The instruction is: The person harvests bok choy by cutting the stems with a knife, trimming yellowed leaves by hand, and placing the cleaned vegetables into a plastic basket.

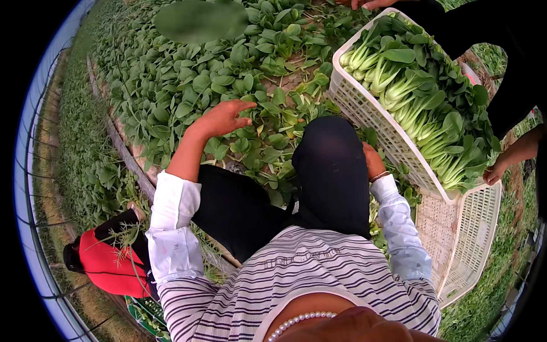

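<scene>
My left hand (231, 117) reaches out over the bok choy bed (194, 85), its fingers stretched apart with nothing in them. Loose leaves (273, 154) lie scattered on the soil under and beside it. My right hand (373, 161) is down beside my right knee, which hides its fingers, so I cannot see whether it holds anything. Just to the right of that hand stands a white plastic crate (376, 114), filled with rows of bok choy (419, 91), pale stems toward me and dark leaves away.
Behind the full crate's near end is a second white crate (478, 239), with its bare bottom showing. A co-worker's hand (494, 172) is at the full crate's right corner; another hand (370, 4) is near its far end. A person in red (111, 262) bends at lower left.
</scene>
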Motion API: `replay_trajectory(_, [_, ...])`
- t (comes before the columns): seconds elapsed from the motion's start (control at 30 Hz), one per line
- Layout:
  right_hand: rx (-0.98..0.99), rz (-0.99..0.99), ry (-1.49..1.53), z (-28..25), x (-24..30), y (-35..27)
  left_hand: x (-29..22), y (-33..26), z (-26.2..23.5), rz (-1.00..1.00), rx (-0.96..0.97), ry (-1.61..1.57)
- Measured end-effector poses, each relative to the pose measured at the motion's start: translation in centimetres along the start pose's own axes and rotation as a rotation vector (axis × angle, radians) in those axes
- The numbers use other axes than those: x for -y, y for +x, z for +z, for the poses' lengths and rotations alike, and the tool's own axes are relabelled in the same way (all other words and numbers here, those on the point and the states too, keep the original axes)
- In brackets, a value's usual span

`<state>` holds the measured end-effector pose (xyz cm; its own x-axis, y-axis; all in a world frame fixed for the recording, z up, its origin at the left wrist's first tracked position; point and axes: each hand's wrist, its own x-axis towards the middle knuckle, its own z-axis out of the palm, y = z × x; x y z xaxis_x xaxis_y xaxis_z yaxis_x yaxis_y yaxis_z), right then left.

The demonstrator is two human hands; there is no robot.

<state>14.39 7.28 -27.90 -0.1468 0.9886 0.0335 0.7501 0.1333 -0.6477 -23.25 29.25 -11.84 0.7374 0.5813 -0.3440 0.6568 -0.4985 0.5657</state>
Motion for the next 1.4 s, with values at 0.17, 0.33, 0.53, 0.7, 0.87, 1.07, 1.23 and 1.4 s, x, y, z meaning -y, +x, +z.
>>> replay_trajectory(0.17, [0.122,0.133,0.285,4.0,1.0,7.0,1.9,-1.8,0.0,-0.033,0.069,-0.095])
replay_trajectory(0.33, [0.223,0.050,0.198,7.6,2.9,12.8,0.9,-1.3,0.5,-0.019,0.141,-0.011])
replay_trajectory(0.53, [0.161,0.181,0.173,12.5,2.0,16.2,0.5,1.9,1.9,0.117,0.148,0.010])
replay_trajectory(0.7, [0.196,0.233,0.162,17.2,-1.3,15.5,4.3,6.7,6.4,0.136,0.230,0.023])
replay_trajectory(0.87, [0.094,0.241,0.150,19.0,-1.0,15.8,7.5,10.6,12.8,0.371,-0.047,0.406])
replay_trajectory(1.07, [-0.015,0.331,0.148,18.4,-1.9,16.9,11.7,10.1,15.7,0.078,0.200,0.924])
replay_trajectory(1.23, [-0.009,0.360,-0.016,19.1,-2.0,18.3,11.9,7.6,18.5,0.112,0.168,0.990])
replay_trajectory(1.4, [0.111,0.288,-0.177,18.7,-0.5,20.2,9.9,9.3,17.0,0.072,0.262,0.695])
